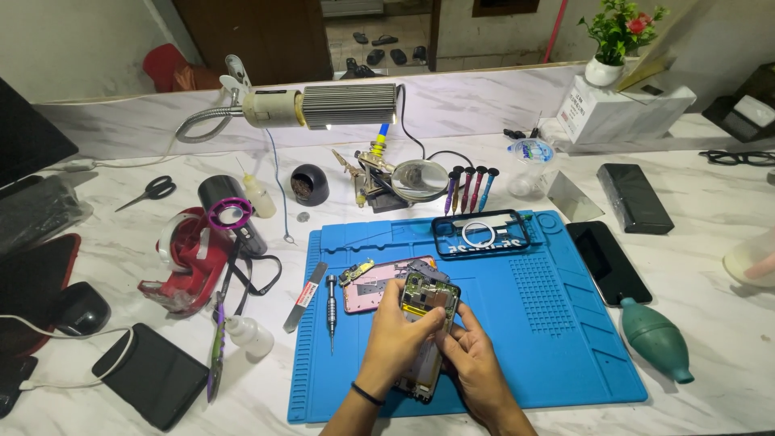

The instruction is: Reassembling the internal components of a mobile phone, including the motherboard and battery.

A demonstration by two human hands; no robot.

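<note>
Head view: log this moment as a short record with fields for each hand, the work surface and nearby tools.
left hand: grips the opened phone by its left edge
right hand: on the phone's right side, fingers at its middle
phone state: back off, circuit board exposed, held above the mat
surface: blue repair mat on a marble-look table
on mat: pink back panel, screwdriver, clear phone case
off mat: green air blower, black phone

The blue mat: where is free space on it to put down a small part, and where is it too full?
The blue mat is bare on its right half, between the clear phone case and the near edge. Its left strip beside the screwdriver is narrow. The middle is crowded: both hands hold the opened phone there, next to the pink back cover.
</note>
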